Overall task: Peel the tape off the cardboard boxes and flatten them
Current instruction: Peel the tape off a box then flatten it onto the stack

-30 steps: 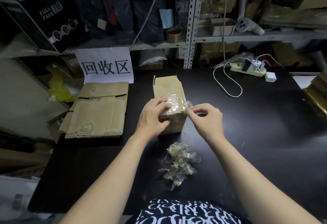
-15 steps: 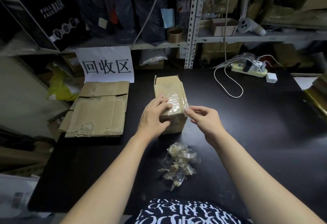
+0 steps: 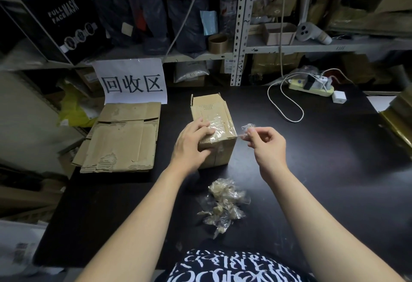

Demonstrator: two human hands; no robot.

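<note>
A small brown cardboard box [image 3: 210,109] stands on the black table [image 3: 312,170], with clear tape [image 3: 219,126] still across its top near the front. My left hand [image 3: 190,145] grips the box's near left corner, fingers lying over the top. To the right of the box, my right hand [image 3: 266,142] pinches a crumpled strip of clear tape [image 3: 246,129], which stretches back toward the box's right corner. A heap of peeled tape scraps [image 3: 223,203] lies on the table in front of the box.
Flattened cardboard [image 3: 120,137] is stacked at the table's left under a white paper sign [image 3: 132,81]. A white cable [image 3: 283,103], a power strip [image 3: 312,87] and a white adapter [image 3: 338,97] lie at the back right. Cluttered shelves [image 3: 289,46] rise behind.
My right hand has pulled away from the box to the right, drawing a strip of tape off its corner. My left hand has stayed on the box.
</note>
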